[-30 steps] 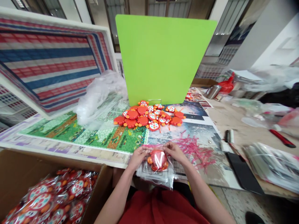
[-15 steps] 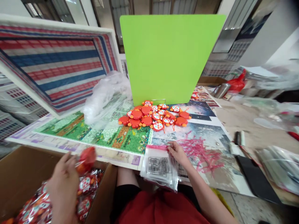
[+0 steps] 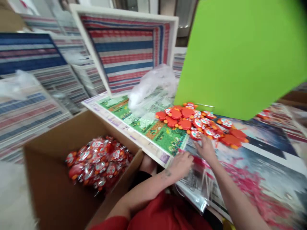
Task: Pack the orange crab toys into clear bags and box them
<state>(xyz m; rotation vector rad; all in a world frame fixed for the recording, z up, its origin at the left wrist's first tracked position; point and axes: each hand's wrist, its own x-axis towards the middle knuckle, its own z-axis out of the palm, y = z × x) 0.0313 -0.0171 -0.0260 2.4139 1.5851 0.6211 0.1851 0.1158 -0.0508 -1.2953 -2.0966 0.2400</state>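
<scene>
My left hand (image 3: 181,164) is at the top edge of a stack of clear zip bags (image 3: 195,190), its fingers curled over the bag edge. The bags lie at the table's front edge, with pink strips along their tops. Just beyond, my right hand (image 3: 206,148) reaches with fingers apart toward a red crab-like toy (image 3: 196,134) with a dotted white face, at the near side of the pile. Whether the fingertips touch it, I cannot tell. Several similar toys (image 3: 185,124) with orange feet lie heaped there.
On the left a cardboard box (image 3: 124,171) holds several bagged red toys (image 3: 100,163). A green board (image 3: 230,60) stands behind the pile. Crumpled clear plastic (image 3: 153,86) lies before a striped-lined crate (image 3: 124,54). Pink strips (image 3: 254,188) are scattered at right.
My left hand has moved from over the box to the bags; the red toy in it is gone from it. My right hand has left the bag edge for the pile. The view has turned left.
</scene>
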